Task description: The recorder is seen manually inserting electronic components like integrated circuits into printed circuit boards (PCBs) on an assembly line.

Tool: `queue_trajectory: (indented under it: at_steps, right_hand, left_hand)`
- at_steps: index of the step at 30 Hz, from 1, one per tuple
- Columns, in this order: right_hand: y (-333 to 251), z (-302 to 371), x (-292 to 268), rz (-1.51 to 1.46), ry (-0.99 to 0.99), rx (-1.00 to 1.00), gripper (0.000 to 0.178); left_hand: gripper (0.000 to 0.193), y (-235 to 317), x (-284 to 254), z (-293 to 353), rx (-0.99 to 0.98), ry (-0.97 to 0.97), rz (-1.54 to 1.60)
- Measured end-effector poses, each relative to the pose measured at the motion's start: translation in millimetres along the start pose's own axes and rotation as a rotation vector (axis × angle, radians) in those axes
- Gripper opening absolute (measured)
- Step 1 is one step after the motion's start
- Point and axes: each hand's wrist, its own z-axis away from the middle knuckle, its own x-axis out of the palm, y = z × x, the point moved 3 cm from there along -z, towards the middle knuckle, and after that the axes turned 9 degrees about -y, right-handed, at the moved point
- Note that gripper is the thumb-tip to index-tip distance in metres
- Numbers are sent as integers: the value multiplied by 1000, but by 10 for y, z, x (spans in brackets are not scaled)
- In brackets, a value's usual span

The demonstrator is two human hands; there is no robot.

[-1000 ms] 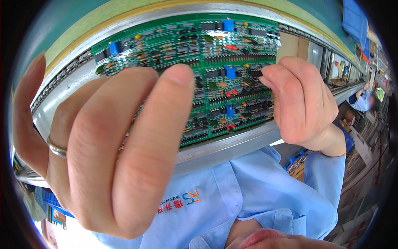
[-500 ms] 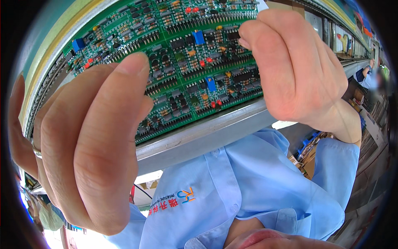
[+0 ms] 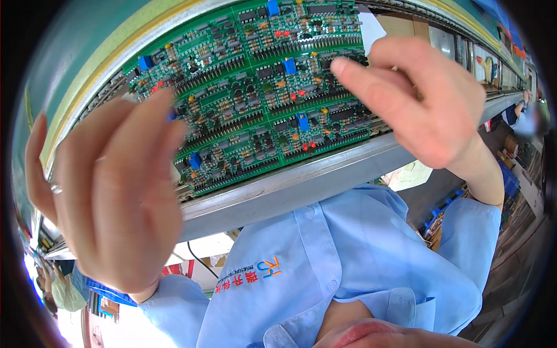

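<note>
A green circuit board panel (image 3: 269, 113), divided into several sections, lies tilted across the upper middle of the view. It carries black chips, blue box-shaped parts, small red parts and rows of pins. My left hand (image 3: 116, 185) is over the panel's left side, blurred by motion. Its fingers look apart, with nothing visible between them. At the panel's right edge, my right hand (image 3: 423, 98) has its index finger stretched toward a black chip, the other fingers curled. Whether that fingertip touches the chip I cannot tell. No held thing shows in it.
A metal rail (image 3: 278, 185) runs along the panel's near side. A yellow-edged rail and a green surface (image 3: 93, 52) curve along the far side. White paper (image 3: 372, 32) sits beyond my right hand. Another person (image 3: 525, 113) is at the far right.
My left hand has drawn back, uncovering more of the panel's left part. My right hand has gone from a closed pinch to a stretched index finger. The panel appears shifted slightly right in view.
</note>
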Motion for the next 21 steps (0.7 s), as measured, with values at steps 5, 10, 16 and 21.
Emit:
queue_trajectory:
  at_steps: [5, 10, 16, 21]
  right_hand:
    - [265, -78, -299, -150, 45, 68, 43]
    - [950, -442, -344, -417, 163, 393, 10]
    - [1151, -1006, -184, -375, 9, 454, 26]
    - [1134, -1109, 154, -325, 99, 375, 21]
  left_hand:
    - [17, -310, -193, 334, -354, -87, -55]
    - [36, -148, 51, 247, -259, -230, 164]
    - [37, -119, -41, 60, -195, -259, 184]
    - [30, -212, -174, -252, -159, -221, 150]
